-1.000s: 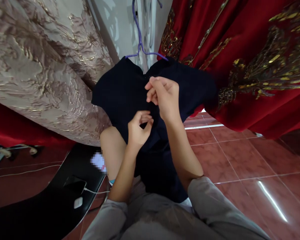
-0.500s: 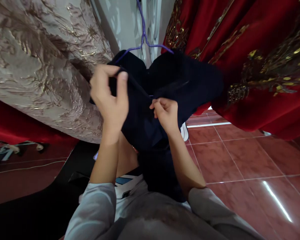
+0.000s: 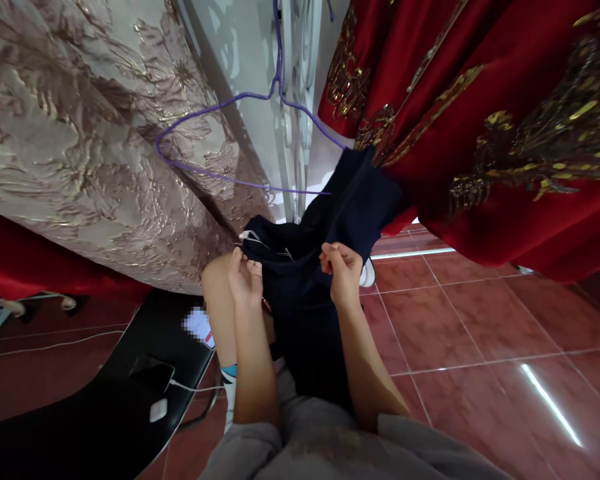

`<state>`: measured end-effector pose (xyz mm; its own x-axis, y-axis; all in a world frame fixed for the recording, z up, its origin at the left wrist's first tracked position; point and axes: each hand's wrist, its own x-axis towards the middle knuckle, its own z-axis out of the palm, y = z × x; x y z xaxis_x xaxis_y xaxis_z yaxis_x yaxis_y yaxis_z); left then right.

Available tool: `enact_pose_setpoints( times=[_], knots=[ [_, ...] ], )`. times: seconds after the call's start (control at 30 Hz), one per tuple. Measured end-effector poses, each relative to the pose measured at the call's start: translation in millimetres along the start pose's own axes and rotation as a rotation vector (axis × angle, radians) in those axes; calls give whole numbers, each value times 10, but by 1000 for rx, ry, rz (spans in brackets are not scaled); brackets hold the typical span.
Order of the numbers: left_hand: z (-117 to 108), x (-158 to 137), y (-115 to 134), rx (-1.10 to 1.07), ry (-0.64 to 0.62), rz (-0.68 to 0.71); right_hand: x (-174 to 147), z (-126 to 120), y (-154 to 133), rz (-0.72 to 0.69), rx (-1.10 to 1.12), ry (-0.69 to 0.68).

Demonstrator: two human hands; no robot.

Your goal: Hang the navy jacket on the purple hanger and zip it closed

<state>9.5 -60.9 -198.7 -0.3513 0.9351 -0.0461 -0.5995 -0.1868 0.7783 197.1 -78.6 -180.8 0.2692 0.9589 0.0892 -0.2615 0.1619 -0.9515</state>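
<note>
A dark navy garment (image 3: 307, 313) hangs in front of me over my lap, its neck opening slack and a white loop or tag showing at its left edge. Its right shoulder is still on a purple wire hanger (image 3: 240, 97), while the hanger's left arm is bare. My left hand (image 3: 246, 277) pinches the left edge of the opening, well below the hanger. With closed fingers, my right hand (image 3: 343, 270) grips the cloth at the front right of the neckline. The exact kind of garment cannot be made out.
Beige embossed fabric (image 3: 105, 153) hangs at the left and red gold-embroidered cloth (image 3: 430, 120) at the right. A black bench-like surface (image 3: 80, 413) at lower left carries a phone (image 3: 153, 373) on a cable and a small white case (image 3: 159, 410). Red tiles (image 3: 460, 320) cover the floor.
The garment's left shoulder has come off the hanger and dropped. My left hand has moved down and right with its edge; my right hand has shifted slightly down and right.
</note>
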Motion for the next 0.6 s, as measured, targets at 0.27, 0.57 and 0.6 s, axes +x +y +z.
enact_pose_setpoints(
  times=[0.27, 0.57, 0.6],
  knots=[
    [571, -486, 225, 647, -374, 557, -134, 13, -193, -158, -200, -514],
    [210, 31, 462, 1079, -1115, 321, 305, -5, -956, -272, -172, -727],
    [137, 102, 485, 1210, -1178, 278, 432, 6, -1021, -332, -140, -679]
  ],
)
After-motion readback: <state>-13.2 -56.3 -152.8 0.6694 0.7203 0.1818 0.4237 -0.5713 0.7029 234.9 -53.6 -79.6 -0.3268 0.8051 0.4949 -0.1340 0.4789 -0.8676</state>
